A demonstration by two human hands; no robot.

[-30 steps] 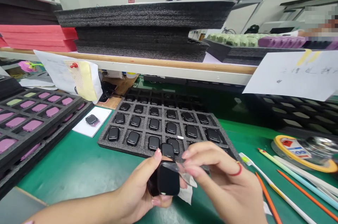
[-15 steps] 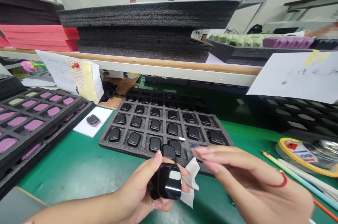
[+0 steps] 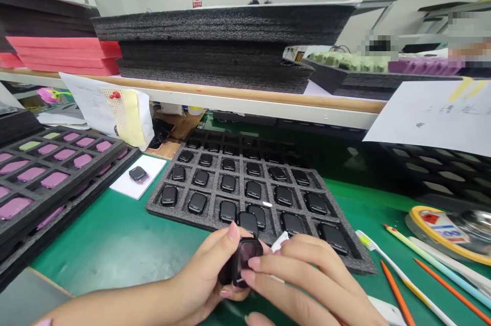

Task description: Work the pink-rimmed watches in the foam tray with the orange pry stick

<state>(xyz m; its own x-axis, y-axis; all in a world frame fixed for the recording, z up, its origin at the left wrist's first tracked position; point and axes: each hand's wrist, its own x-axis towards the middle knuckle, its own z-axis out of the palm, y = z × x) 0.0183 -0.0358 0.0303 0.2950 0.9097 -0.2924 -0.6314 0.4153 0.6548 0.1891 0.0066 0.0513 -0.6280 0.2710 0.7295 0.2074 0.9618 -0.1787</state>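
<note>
A black square-faced smartwatch body [image 3: 247, 252] stands tilted between the fingers of my left hand [image 3: 209, 275]. Its glossy screen faces right. My right hand [image 3: 310, 275] reaches across from the right with two stretched fingertips on the screen, its thumb apart below. Whether a film lies under those fingertips, I cannot tell. Part of a white cloth [image 3: 280, 241] shows behind the two hands; which of them holds it is hidden. Just beyond, a black watch body [image 3: 247, 222] overlaps the front row of a grey foam tray [image 3: 207, 216] holding several similar ones.
At left, stacked foam trays [image 3: 72, 190] carry purple and green pieces. A watch body [image 3: 138, 174] lies on a white pad [image 3: 132, 190]. To the right are a toothbrush [image 3: 401, 275], an orange stick [image 3: 395, 290] and a yellow tape roll [image 3: 418, 229]. A shelf edge [image 3: 249, 103] crosses above.
My right hand has moved left from above the tray, where it pinched a clear film, onto the watch screen. My left hand has stayed nearly in place, the watch turned slightly.
</note>
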